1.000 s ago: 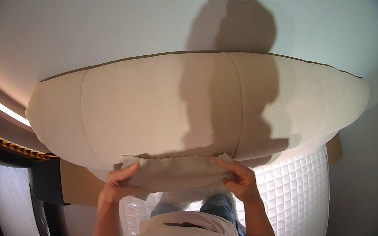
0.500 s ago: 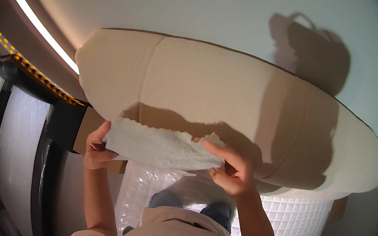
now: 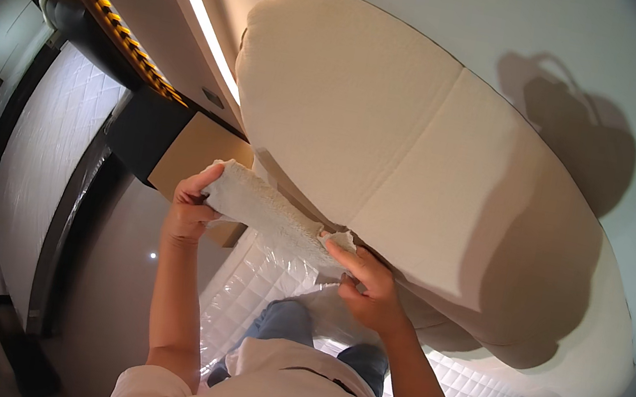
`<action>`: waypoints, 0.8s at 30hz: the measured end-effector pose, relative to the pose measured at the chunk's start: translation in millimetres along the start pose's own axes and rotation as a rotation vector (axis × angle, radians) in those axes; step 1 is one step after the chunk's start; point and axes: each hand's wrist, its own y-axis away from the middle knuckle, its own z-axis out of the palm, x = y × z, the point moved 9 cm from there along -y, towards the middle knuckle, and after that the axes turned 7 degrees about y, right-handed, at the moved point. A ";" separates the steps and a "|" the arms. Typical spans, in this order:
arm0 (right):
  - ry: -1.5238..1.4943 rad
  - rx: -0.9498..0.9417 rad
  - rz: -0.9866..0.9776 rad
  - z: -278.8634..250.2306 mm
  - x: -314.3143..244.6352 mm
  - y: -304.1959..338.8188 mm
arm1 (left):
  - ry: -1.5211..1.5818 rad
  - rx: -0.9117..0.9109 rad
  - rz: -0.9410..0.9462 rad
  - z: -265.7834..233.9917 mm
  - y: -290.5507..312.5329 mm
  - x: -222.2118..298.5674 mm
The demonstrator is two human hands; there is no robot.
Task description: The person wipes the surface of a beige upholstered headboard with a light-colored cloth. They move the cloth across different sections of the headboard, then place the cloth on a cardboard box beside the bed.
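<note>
A pale, ragged-edged cloth (image 3: 270,209) is stretched between my two hands, its upper edge frayed and bumpy. My left hand (image 3: 194,202) pinches its left end between thumb and fingers. The other end is gripped by my right hand (image 3: 364,282), where a corner of the cloth folds up over the fingers. Just beyond the cloth stands a large cream upholstered headboard (image 3: 397,120) with a seam down its face. My hands are close to its lower left part; whether the cloth touches it I cannot tell.
Below the headboard lies a white quilted mattress (image 3: 461,396), partly under clear plastic, with my legs over it. A tan and black box-shaped cabinet (image 3: 197,150) stands left of the headboard. Farther left is another plastic-wrapped mattress (image 3: 49,164). Yellow-and-black tape (image 3: 124,31) runs along the wall.
My view has turned, so the headboard now slants down to the right and more of the left side shows. Both hands keep hold of the cloth, which now tilts, left end higher.
</note>
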 end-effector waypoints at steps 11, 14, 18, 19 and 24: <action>0.085 0.073 0.086 2.8 4.1 -5.4 | -0.007 0.054 -0.164 -30.7 -10.5 -27.2; -0.096 0.202 -0.059 -29.5 -64.2 -33.6 | 0.225 -0.211 -0.019 25.5 -59.9 31.9; -0.377 0.584 -0.228 -92.9 -91.7 -50.4 | 0.324 -0.361 0.048 82.5 -108.1 79.0; -0.470 0.462 -0.234 -97.2 -90.3 -57.0 | 0.366 -0.414 0.042 90.4 -111.9 79.1; -0.703 0.154 -0.200 -109.5 -84.2 -69.1 | 0.509 -0.670 0.008 133.1 -121.8 73.8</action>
